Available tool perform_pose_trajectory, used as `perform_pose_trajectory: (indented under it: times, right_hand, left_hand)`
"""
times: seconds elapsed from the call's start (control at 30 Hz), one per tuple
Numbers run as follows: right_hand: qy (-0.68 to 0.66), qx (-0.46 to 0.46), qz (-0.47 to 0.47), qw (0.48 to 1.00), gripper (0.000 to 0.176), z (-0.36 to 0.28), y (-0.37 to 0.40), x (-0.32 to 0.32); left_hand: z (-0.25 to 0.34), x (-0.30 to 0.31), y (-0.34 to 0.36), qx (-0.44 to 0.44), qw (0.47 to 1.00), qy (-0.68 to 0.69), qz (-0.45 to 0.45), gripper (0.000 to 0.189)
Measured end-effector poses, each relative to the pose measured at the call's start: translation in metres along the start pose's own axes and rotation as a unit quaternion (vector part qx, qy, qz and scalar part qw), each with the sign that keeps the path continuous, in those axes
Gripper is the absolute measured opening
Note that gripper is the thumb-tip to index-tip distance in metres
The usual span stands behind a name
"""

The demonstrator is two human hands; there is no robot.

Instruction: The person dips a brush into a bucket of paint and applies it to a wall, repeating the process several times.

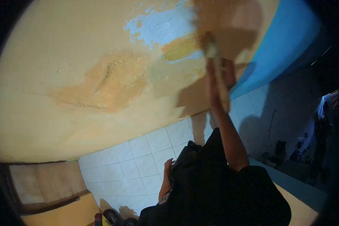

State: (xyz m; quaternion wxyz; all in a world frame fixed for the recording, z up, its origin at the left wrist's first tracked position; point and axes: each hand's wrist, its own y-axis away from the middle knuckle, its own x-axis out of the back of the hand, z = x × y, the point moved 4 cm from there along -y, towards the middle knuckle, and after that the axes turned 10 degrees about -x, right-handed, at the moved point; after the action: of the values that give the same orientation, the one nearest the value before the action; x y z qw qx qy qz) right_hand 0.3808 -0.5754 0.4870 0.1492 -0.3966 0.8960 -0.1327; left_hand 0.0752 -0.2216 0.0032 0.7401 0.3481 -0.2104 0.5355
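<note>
My right hand (224, 73) is raised to the wall with its fingers closed around the handle of a paintbrush (211, 47), a little blurred. The bristle end meets the yellow wall (169, 86) beside a fresh ochre streak (182, 49). That streak covers the lower part of a pale bluish-white patch (162, 26). A dark shadow of the arm and hand falls around the brush. Low by my body hangs my left hand (169, 164), away from the wall, its fingers slightly bent and apart with nothing in them.
Left of the painted spot is a rough, peeling tan patch (118, 81). A blue wall section (286, 41) borders the yellow on the right. White floor tiles (143, 162) run below. A wooden door (52, 182) stands at lower left, with dark objects (111, 217) near the bottom edge.
</note>
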Motion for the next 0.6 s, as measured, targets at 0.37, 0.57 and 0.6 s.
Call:
perform_pose_trajectory:
  times: [0.37, 0.57, 0.6]
  right_hand:
    - [0.039, 0.181, -0.155, 0.970, 0.015, -0.034, 0.030, -0.035]
    - [0.069, 0.089, 0.007, 0.994, 0.014, -0.019, -0.020, 0.022]
    - [0.068, 0.088, 0.004, 0.994, 0.014, -0.018, -0.017, 0.019]
  left_hand:
    - [0.018, 0.004, -0.014, 0.075, 0.962, 0.261, 0.030, 0.032]
    - [0.007, 0.000, -0.006, 0.113, 0.965, 0.238, 0.018, 0.032]
    - [-0.015, -0.013, -0.005, 0.050, 0.991, 0.122, -0.002, 0.033]
